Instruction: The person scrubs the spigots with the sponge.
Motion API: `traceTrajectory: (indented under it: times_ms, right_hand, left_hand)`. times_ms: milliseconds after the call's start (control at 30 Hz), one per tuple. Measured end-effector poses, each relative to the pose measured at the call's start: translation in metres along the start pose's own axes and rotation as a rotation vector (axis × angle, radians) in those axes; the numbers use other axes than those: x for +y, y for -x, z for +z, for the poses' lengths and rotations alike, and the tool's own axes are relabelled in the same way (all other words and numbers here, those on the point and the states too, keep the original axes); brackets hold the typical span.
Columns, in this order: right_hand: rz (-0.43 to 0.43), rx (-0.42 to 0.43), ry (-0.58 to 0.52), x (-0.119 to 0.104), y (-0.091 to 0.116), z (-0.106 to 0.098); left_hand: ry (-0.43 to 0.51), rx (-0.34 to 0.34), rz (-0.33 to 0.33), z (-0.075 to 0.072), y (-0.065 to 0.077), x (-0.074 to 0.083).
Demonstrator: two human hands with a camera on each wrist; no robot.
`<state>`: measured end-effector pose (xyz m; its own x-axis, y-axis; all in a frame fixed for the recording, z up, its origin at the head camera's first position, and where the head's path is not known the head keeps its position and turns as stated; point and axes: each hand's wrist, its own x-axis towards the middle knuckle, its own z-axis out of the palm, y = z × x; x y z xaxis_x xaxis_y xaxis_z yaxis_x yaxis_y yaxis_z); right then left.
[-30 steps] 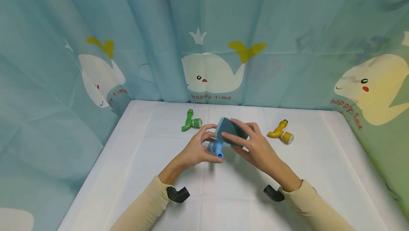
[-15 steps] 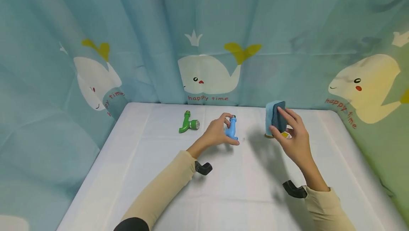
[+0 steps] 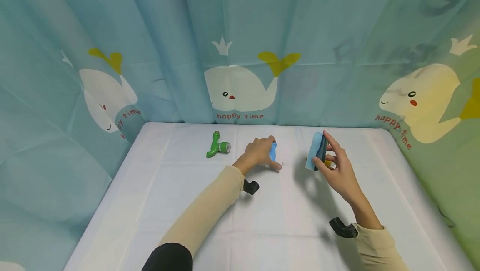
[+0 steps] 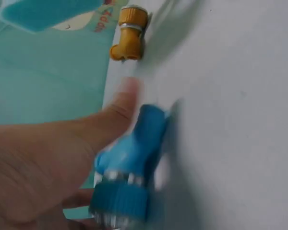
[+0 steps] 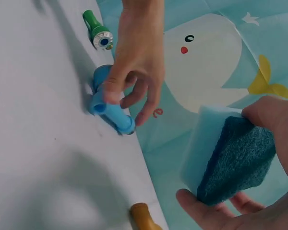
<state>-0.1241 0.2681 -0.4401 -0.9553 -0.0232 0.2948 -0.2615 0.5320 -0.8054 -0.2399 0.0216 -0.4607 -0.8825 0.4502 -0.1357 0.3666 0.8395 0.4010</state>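
Observation:
My left hand [image 3: 259, 152] hovers right over a blue tap [image 3: 273, 151] at the back middle of the white table, partly hiding it. In the left wrist view the blue tap [image 4: 129, 158] lies on the cloth, its thumb-side end uncovered, and my thumb is lifted off it. The right wrist view shows the fingers of that hand loosely bent beside the tap [image 5: 113, 110]. My right hand [image 3: 339, 175] grips a two-tone blue sponge [image 3: 314, 151] between thumb and fingers, raised above the table. The sponge's dark scouring side [image 5: 237, 158] faces the palm.
A green tap [image 3: 215, 146] lies to the left of the blue one. Behind the right hand, a yellow tap [image 3: 330, 164] is mostly hidden. A whale-print curtain [image 3: 240, 87] hangs along the table's back edge.
The sponge and blue tap were together in both hands; they moved apart. The left hand brought the tap to the back of the table and loosened from it; the right hand took the sponge right.

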Motion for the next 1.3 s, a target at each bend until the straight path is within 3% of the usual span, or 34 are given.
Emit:
traceTrajectory:
  times_ms: [133, 233, 300, 367, 433, 600, 733, 800, 900, 1000, 1133, 1200, 1300]
  right_hand:
    - [0.003, 0.0, 0.004, 0.002, 0.002, 0.0]
    - [0.011, 0.005, 0.016, 0.004, 0.004, -0.002]
    - [0.011, 0.008, 0.019, 0.004, 0.005, -0.003]
    - [0.01, 0.01, 0.021, 0.006, 0.007, -0.005]
    - [0.01, 0.006, 0.019, 0.007, 0.008, -0.005]
    - [0.0, -0.015, 0.025, 0.011, 0.011, -0.002]
    - [-0.008, -0.009, 0.031, 0.012, 0.013, 0.0]
    - [-0.011, -0.007, 0.031, 0.012, 0.014, 0.0]
    - [-0.009, -0.017, 0.011, 0.011, 0.015, 0.003]
    - [-0.014, -0.033, -0.016, 0.01, 0.015, 0.007]
    - [-0.027, -0.063, -0.068, 0.003, 0.012, 0.016]
    - [-0.035, -0.078, -0.095, -0.002, 0.01, 0.021]
    - [-0.057, -0.105, -0.134, -0.011, 0.005, 0.029]
  left_hand:
    - [-0.001, 0.172, -0.038, -0.008, 0.012, -0.023]
    - [-0.032, 0.312, -0.141, -0.022, 0.024, -0.051]
    - [-0.067, 0.339, -0.234, -0.034, 0.031, -0.069]
    - [-0.072, 0.299, -0.314, -0.044, 0.037, -0.084]
    - [-0.047, 0.214, -0.372, -0.051, 0.041, -0.096]
    - [0.036, 0.03, -0.438, -0.063, 0.046, -0.11]
    - [0.035, -0.014, -0.447, -0.074, 0.048, -0.112]
    - [0.088, -0.017, -0.447, -0.079, 0.05, -0.113]
    - [0.309, 0.011, -0.42, -0.084, 0.056, -0.116]
    - [0.721, 0.032, -0.322, -0.086, 0.065, -0.117]
    - [1.253, -0.009, -0.123, -0.084, 0.084, -0.111]
    - [1.416, -0.033, -0.005, -0.08, 0.094, -0.105]
    - [1.556, -0.054, 0.145, -0.072, 0.107, -0.095]
